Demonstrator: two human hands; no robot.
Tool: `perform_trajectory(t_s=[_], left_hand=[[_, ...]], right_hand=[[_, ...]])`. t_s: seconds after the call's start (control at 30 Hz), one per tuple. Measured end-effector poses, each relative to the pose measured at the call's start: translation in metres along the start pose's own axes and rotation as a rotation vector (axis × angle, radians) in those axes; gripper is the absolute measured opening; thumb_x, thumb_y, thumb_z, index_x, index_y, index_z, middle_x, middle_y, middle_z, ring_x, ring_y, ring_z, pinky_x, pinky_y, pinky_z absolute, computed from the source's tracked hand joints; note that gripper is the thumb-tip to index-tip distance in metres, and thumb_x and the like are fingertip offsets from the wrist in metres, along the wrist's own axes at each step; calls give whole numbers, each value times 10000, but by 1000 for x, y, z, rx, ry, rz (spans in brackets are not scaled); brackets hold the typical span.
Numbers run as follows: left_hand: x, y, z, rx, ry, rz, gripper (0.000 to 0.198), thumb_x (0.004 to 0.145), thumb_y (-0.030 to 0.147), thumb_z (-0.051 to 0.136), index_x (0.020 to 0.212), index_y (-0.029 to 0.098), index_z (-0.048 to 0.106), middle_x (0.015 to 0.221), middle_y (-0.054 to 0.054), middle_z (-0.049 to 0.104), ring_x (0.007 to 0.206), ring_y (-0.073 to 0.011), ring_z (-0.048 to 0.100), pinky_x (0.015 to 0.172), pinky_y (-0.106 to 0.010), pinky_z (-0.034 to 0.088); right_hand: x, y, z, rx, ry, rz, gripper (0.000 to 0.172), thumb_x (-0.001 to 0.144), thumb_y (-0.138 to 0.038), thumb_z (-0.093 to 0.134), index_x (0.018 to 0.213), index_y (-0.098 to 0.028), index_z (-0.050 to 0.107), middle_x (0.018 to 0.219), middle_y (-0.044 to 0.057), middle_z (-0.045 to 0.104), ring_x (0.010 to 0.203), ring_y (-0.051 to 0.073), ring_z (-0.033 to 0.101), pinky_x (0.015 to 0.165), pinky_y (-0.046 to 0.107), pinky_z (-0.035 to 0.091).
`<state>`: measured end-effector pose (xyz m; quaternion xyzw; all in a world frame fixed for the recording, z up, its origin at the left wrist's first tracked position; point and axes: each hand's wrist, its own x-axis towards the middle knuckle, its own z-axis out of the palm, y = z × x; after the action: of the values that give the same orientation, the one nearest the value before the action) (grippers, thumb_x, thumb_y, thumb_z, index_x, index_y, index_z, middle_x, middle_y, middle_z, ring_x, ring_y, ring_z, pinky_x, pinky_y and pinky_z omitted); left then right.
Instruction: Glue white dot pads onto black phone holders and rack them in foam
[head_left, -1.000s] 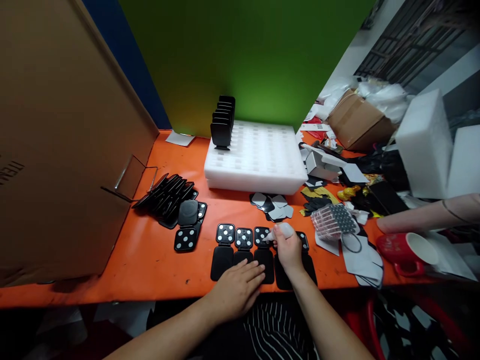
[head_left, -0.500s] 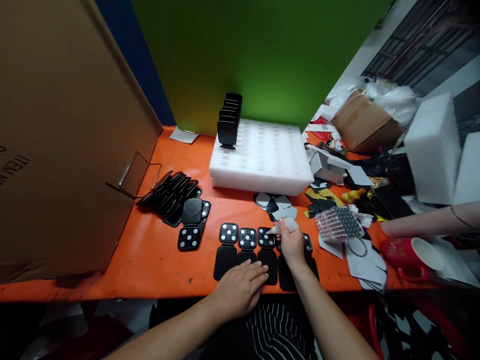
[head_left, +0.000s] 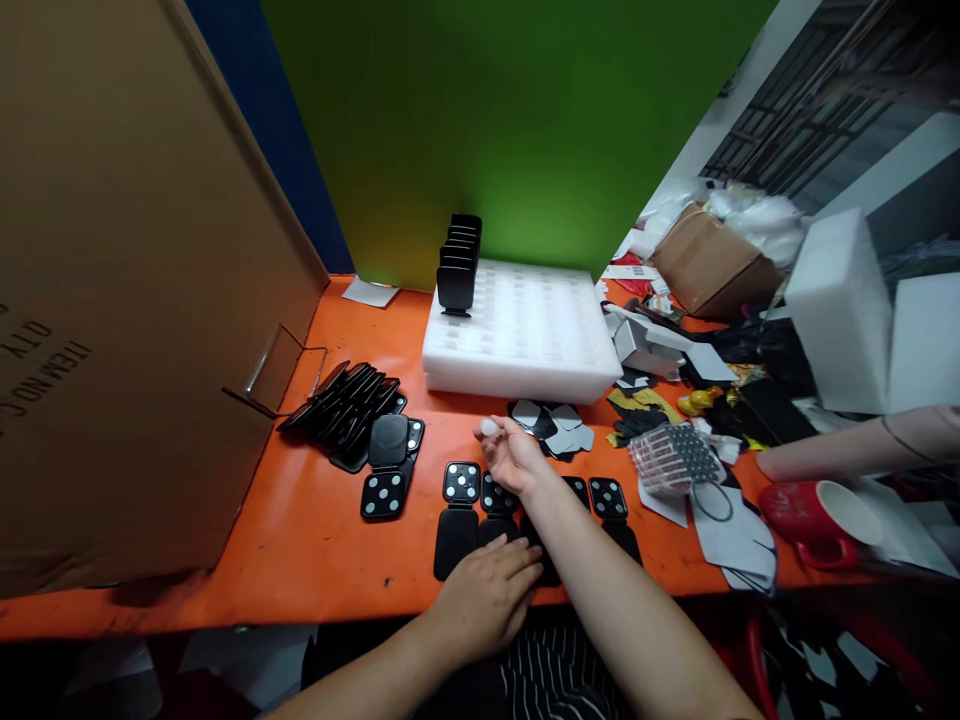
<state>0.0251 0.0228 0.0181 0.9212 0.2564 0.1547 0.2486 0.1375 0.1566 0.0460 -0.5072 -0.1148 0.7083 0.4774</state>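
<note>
Along the front of the orange table lies a row of several black hinged pieces [head_left: 456, 545], each with a small square end bearing pale dots. My left hand [head_left: 489, 592] rests palm down across the lower ends of the middle pieces, fingers stretched out. Above the row, my right hand [head_left: 516, 458] is turned partly palm up, its fingers closed round a small white squeeze bottle [head_left: 490, 428]. Only one rounded end of the bottle shows; its nozzle is hidden. My right forearm covers part of the row.
Left of the row sits a pile of similar black pieces [head_left: 352, 410] beside a wire stand [head_left: 274, 370] and large carton [head_left: 127, 300]. Behind, a white foam block [head_left: 525, 330] holds upright black pieces. Loose pads [head_left: 566, 430], a plastic-wrapped pack [head_left: 675, 460] and red mug [head_left: 814, 520] lie rightward.
My right hand has moved left and away from the third dotted piece, carrying the bottle and turning the palm upward. My left hand stays on the pieces. The view has shifted slightly.
</note>
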Motion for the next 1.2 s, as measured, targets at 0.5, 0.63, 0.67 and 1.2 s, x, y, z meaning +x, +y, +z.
perform_trajectory(t_s=[0.5, 0.63, 0.67, 1.2], left_hand=[[-4, -4, 0, -28, 3, 1, 372, 862, 237, 374, 1230, 226, 423, 1294, 12, 456, 1205, -160, 386, 1031, -362, 298], [-3, -2, -1, -2, 8, -4, 365, 853, 240, 391, 1215, 235, 437, 1280, 16, 470, 1198, -151, 394, 1023, -356, 309], [-3, -2, -1, 2, 10, -3, 362, 851, 240, 395, 1210, 232, 443, 1276, 13, 475, 1195, -152, 397, 1021, -356, 311], [3, 3, 3, -6, 32, -31, 334, 826, 222, 435, 1157, 231, 478, 1210, -9, 518, 1135, -177, 441, 993, -374, 326]], right_hand=[[11, -29, -34, -1251, 388, -605, 330, 694, -307, 625, 999, -191, 574, 983, 94, 573, 945, 232, 498, 748, 307, 404], [16, -39, -43, -1926, 415, -627, 272, 745, -310, 573, 957, -143, 608, 943, 148, 566, 944, 288, 480, 783, 362, 362], [17, -39, -44, -1952, 408, -608, 272, 753, -326, 565, 939, -135, 614, 947, 155, 563, 937, 286, 486, 776, 356, 364], [-5, -60, -61, -1993, 245, -500, 251, 761, -300, 507, 961, -226, 640, 1011, 31, 637, 910, 187, 564, 742, 236, 379]])
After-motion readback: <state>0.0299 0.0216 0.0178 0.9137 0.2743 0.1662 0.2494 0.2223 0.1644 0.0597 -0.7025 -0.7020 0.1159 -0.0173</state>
